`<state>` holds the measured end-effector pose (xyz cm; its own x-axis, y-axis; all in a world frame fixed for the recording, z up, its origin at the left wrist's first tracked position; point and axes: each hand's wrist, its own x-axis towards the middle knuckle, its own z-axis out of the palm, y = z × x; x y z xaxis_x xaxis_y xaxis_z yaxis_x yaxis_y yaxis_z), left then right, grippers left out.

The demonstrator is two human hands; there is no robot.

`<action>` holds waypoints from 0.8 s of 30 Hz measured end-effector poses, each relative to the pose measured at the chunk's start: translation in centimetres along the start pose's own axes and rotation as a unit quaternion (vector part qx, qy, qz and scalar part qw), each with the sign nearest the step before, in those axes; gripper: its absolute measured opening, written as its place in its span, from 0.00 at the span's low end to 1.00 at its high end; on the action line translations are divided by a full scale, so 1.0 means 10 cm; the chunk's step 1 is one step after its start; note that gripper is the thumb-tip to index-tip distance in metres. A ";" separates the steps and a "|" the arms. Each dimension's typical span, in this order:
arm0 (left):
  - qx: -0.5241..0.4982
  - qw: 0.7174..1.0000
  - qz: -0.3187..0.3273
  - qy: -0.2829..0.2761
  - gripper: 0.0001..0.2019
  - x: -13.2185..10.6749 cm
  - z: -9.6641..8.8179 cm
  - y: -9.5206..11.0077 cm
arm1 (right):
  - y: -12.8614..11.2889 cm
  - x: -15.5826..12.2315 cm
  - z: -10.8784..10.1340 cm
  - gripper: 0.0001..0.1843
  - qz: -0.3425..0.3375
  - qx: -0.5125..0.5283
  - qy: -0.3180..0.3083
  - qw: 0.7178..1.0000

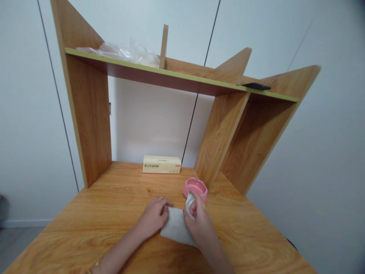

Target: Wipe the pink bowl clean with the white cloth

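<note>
The right hand (200, 223) clamps bunched white cloth (176, 227) in its fingers; its near side lies flat, ungathered. Whether the left hand (152, 217) grips, I can't tell.

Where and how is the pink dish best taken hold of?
Probably the left wall of the pink dish, pinched thumb outside, fingers inside, coming from the left: its hollow faces up, the right hand with the crumpled white piece blocks part of the near side, and the wooden divider stands close at right.
</note>
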<state>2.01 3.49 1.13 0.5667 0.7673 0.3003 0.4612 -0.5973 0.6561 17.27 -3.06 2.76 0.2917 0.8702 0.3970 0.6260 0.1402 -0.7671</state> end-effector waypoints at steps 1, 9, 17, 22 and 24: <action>-0.020 0.999 -0.016 0.020 0.13 0.02 -0.04 -0.09 | -0.01 -0.01 0.09 0.31 -0.003 -0.020 -0.021 1.000; -0.087 0.991 -0.052 0.083 0.09 -0.01 -0.03 -0.38 | 0.01 -0.17 0.53 0.32 -0.013 -0.071 -0.152 0.986; -0.075 0.995 -0.048 0.044 0.10 -0.06 0.01 -0.27 | 0.22 -0.07 0.05 0.17 -0.034 -0.096 -0.061 0.993; -0.059 0.998 -0.030 0.020 0.15 -0.04 0.07 -0.24 | 0.52 -0.15 -0.15 0.24 0.085 -0.133 -0.072 0.985; -0.060 0.998 -0.011 0.014 0.15 -0.04 0.08 -0.21 | 0.59 -0.21 -0.13 0.26 0.109 -0.100 -0.091 0.985</action>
<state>1.37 4.27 -0.90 0.5373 0.7869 0.3034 0.3867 -0.5496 0.7405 21.34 -4.67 -1.93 0.3118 0.9423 0.1218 0.6976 -0.1400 -0.7027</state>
